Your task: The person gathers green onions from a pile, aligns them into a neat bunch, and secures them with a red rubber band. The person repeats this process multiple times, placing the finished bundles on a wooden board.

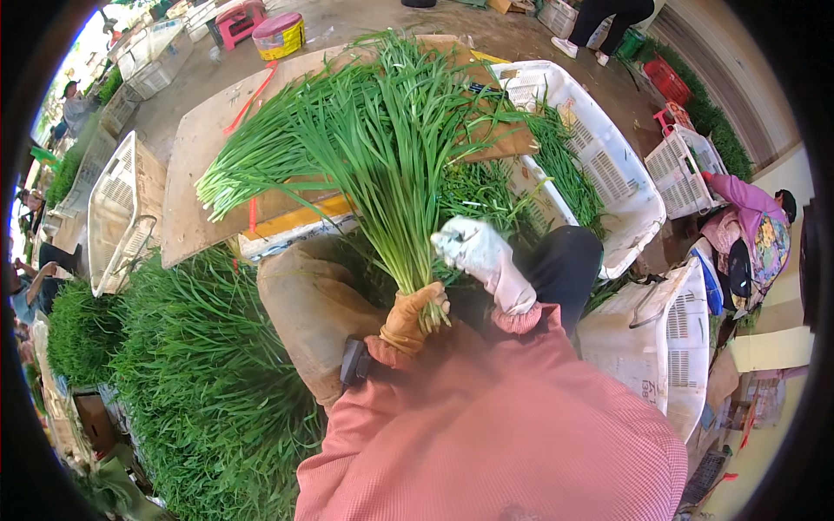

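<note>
My left hand (410,316), in an orange-brown glove, is closed around the pale stem ends of a bunch of long green leaves, likely garlic chives (404,215). The leaves fan upward, away from me. Just right of the stems is my right hand (464,244) in a whitish glove, fingers curled; whether it holds anything is not clear. Beyond and left, a pile of the same greens (260,153) lies on a wooden board (189,150), pale ends toward the left. Loose greens (479,189) lie below the board's right edge.
A long white plastic crate (606,150) with greens stands at the right, another white crate (632,332) nearer me. A large heap of greens (208,378) fills the left side. Beyond it stands a white crate (124,215). A person in purple (749,202) works at the far right.
</note>
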Demonstrator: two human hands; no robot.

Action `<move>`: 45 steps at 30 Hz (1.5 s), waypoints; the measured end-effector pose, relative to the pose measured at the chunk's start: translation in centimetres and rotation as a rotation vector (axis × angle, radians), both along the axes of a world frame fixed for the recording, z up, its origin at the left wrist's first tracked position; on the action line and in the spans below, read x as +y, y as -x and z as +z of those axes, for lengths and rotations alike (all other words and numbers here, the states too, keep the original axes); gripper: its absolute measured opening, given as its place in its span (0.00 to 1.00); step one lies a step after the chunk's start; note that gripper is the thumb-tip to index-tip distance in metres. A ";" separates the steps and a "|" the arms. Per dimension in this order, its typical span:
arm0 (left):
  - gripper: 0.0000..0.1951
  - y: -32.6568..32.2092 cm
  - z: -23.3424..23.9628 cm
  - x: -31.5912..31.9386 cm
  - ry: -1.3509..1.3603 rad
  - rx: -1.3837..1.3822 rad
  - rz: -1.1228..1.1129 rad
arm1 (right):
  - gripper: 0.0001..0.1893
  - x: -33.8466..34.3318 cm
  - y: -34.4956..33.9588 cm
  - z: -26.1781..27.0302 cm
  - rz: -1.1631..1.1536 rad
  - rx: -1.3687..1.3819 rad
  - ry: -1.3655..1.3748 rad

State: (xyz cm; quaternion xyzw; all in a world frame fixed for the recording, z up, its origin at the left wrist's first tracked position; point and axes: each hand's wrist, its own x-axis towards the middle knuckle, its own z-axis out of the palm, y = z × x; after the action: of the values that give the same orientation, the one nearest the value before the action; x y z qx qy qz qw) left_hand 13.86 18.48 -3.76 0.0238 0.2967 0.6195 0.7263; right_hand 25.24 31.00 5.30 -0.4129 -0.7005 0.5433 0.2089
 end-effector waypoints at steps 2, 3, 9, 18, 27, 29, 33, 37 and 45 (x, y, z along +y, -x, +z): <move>0.07 -0.1 0.1 0.0 -0.059 0.060 0.006 | 0.07 0.6 0.4 0.7 -0.013 0.070 -0.054; 0.07 -0.1 0.2 0.0 -0.059 0.090 0.012 | 0.08 0.9 1.0 1.0 0.064 0.159 -0.077; 0.07 -0.1 0.3 0.3 -0.080 0.151 0.052 | 0.08 2.7 3.6 1.5 0.169 -0.007 -0.136; 0.06 -0.5 -1.1 0.7 -0.087 0.173 0.065 | 0.06 5.0 2.1 0.0 0.041 0.019 -0.052; 0.08 -0.6 -1.0 0.3 -0.008 0.305 0.052 | 0.09 7.6 2.6 0.0 0.056 -0.280 -0.134; 0.09 -0.7 -1.4 0.3 0.016 0.322 0.051 | 0.11 9.3 3.7 -0.2 0.039 -0.377 -0.253; 0.12 -0.8 -2.2 0.4 0.005 0.288 0.005 | 0.17 12.6 5.3 -0.1 0.026 -0.430 -0.467; 0.12 -0.5 -0.9 0.0 -0.030 0.391 0.033 | 0.20 14.3 6.1 -0.1 0.085 -0.429 -0.615; 0.13 -0.1 2.2 -0.1 0.074 0.366 0.045 | 0.14 14.5 5.6 -0.4 -0.090 -0.053 -0.316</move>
State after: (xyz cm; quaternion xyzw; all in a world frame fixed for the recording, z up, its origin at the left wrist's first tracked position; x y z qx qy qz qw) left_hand 14.01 18.42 -1.54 0.1028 0.4470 0.6098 0.6464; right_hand 19.65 45.54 4.93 -0.4200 -0.7633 0.4056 0.2766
